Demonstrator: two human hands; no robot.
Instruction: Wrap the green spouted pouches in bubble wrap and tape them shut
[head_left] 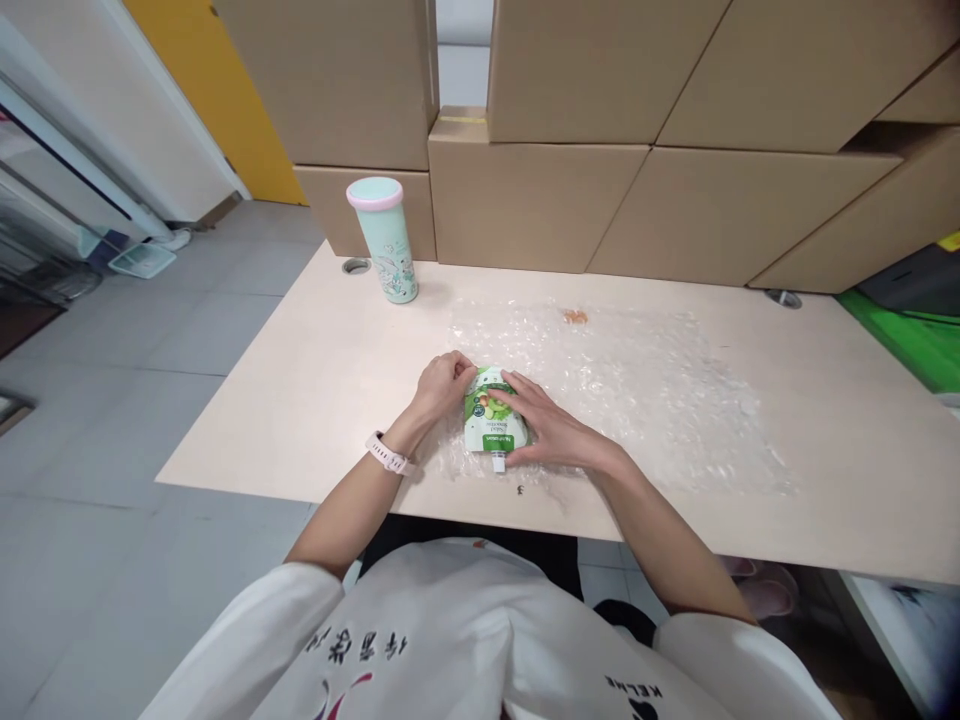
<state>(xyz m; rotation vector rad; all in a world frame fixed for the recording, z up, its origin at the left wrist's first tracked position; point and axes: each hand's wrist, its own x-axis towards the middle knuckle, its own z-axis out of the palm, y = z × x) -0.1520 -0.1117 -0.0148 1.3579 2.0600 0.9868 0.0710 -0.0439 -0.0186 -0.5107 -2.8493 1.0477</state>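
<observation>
Right hand (551, 425) lies flat, fingers spread, pressing down on a green pouch (491, 420). Left hand (442, 385) is curled at the pouch's 10 o'clock corner, fingertips pinching what looks like the wrap's edge; the exact grip is too small to tell. A watch (388, 453) sits on the left wrist.

The pouch lies flat on the near left end of a bubble wrap sheet (637, 390), white cap toward the person, close to the surface's near edge.

Progress, as a judgement: the pouch is placed on the wrap and held down; no fold covers it yet. Nearly the whole sheet is spread out unrolled toward 2 o'clock, so the wrapping looks barely begun.

Room: the surface (300, 400) is bare at 9 o'clock out to its left edge. A mint cup (385, 238) stands upright at 11 o'clock, well apart. Boxes (525, 190) wall the far edge at 12. A small orange scrap (575, 316) lies on the wrap at 1 o'clock.
</observation>
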